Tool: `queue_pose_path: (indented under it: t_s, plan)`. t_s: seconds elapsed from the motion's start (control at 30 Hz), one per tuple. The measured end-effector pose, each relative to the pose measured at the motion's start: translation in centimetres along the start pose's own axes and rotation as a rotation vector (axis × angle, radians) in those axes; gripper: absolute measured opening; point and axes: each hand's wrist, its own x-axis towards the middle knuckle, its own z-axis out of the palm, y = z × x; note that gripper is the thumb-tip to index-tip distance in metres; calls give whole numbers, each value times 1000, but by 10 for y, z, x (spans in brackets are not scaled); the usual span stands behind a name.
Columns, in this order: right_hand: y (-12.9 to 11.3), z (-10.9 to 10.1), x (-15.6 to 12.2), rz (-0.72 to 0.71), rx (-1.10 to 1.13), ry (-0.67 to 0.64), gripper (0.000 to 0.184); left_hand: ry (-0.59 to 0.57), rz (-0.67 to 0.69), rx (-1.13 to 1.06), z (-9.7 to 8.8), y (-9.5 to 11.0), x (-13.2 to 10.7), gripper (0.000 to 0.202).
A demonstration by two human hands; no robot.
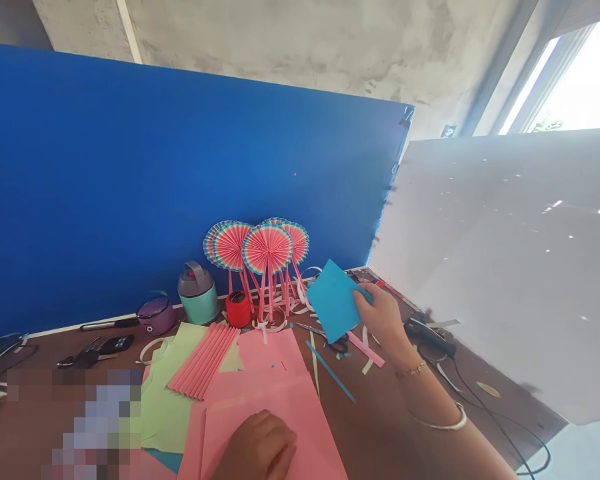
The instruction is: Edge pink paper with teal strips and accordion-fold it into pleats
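My right hand pinches a square of blue paper by its right edge, holding it above the table. My left hand rests curled on the pink paper sheets, its fingers closed and nothing showing in them. A pleated pink paper piece lies across light green paper to the left. Below the blue square is a pair of scissors, partly covered by it. Near the scissors lie a thin blue paper strip and a pink strip.
Several round pink paper fans on sticks stand at the back against a blue panel. Left of them are a red container, a teal-grey jar, a purple pot and keys. A black cabled tool lies right.
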Motion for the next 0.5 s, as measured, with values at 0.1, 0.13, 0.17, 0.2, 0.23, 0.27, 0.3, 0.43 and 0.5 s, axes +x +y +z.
queue_pose_path:
  t_s: [0.1, 0.13, 0.17, 0.2, 0.23, 0.27, 0.3, 0.43, 0.5]
  plan:
    - [-11, 10, -16, -11, 454, -163, 30, 78, -412, -322, -2, -6, -2, 26]
    - [-14, 17, -24, 17, 537, -235, 30, 107, -539, -459, -3, -8, -2, 36]
    - [-17, 26, -32, 55, 580, -299, 29, 130, -634, -603, -4, -10, -1, 48]
    - [-19, 35, -41, 78, 604, -366, 27, 136, -688, -744, -6, -12, 0, 60]
    - [-21, 44, -49, 42, 632, -393, 24, 131, -715, -872, -9, -12, 3, 69]
    - [-23, 52, -57, -16, 631, -419, 21, 159, -744, -950, -11, -12, 6, 72]
    - [-23, 59, -62, -56, 627, -447, 19, 186, -778, -974, -15, -10, 9, 66]
    - [-20, 70, -64, -117, 636, -590, 21, 304, -966, -892, -28, -4, 19, 43]
    - [-12, 66, -52, -110, 561, -558, 25, 391, -1038, -881, -33, -3, 21, 37]
